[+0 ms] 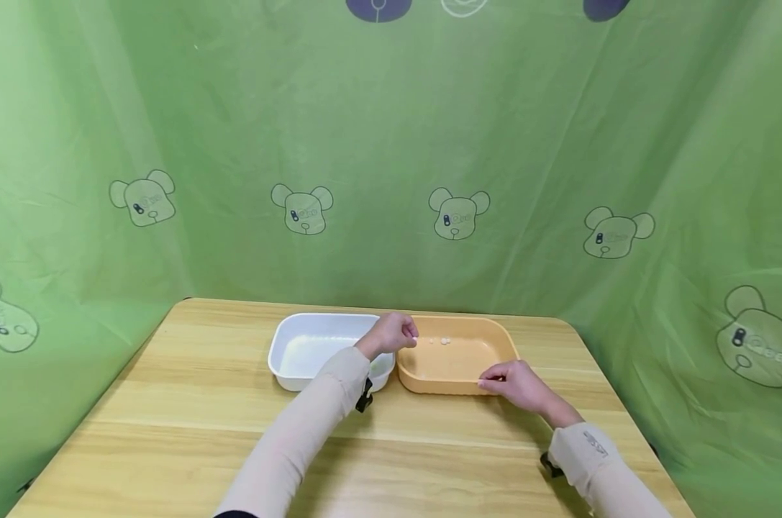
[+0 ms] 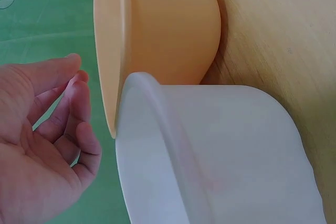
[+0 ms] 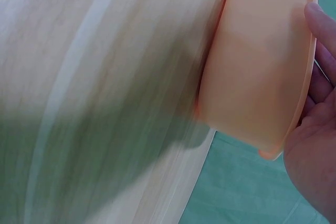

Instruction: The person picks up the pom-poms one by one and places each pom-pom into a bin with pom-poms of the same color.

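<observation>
A white tray (image 1: 303, 352) and an orange tray (image 1: 458, 367) stand side by side on the wooden table (image 1: 190, 403). My left hand (image 1: 411, 335) hovers over the orange tray's left rim, thumb and forefinger pinched on what looks like a small white piece. In the left wrist view the left hand (image 2: 75, 72) shows its fingertips together beside the orange tray (image 2: 163, 30) and the white tray (image 2: 220, 150); the piece is hidden there. Two or three small white bits (image 1: 441, 341) lie in the orange tray. My right hand (image 1: 494, 383) grips its front rim; the right hand (image 3: 315, 124) curls over the orange tray (image 3: 257, 61).
A green cloth with bear prints (image 1: 455, 214) hangs behind and on both sides of the table. The table's front half (image 1: 429, 460) is bare wood. The table's edges fall off at left and right onto the cloth.
</observation>
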### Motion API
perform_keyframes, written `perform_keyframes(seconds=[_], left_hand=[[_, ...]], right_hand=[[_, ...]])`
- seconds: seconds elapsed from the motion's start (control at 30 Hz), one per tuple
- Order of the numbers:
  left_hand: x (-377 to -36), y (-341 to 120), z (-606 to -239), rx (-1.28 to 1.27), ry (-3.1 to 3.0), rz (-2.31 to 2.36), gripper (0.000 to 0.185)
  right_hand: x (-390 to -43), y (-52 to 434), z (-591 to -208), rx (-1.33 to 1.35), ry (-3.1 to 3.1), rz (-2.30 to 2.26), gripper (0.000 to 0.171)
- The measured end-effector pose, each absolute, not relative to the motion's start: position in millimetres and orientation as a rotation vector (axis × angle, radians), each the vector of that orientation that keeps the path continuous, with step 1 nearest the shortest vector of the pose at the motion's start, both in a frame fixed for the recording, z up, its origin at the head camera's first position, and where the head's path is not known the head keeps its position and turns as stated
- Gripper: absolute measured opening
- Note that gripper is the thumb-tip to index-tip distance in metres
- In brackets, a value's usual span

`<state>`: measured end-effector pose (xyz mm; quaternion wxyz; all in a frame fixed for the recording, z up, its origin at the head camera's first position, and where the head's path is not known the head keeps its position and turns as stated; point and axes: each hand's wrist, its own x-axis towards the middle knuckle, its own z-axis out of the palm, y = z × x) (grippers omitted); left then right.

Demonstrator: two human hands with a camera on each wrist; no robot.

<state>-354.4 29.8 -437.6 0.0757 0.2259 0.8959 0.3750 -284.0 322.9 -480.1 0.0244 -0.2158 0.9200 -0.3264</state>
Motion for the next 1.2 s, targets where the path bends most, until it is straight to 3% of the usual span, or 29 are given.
perform_keyframes(seconds=[1.2], left_hand=[[-350, 12, -437, 0.628, 2.727, 1.12, 0.008]], right_hand=[[-283, 322, -480, -0.691, 2.85, -1.004, 0.014]])
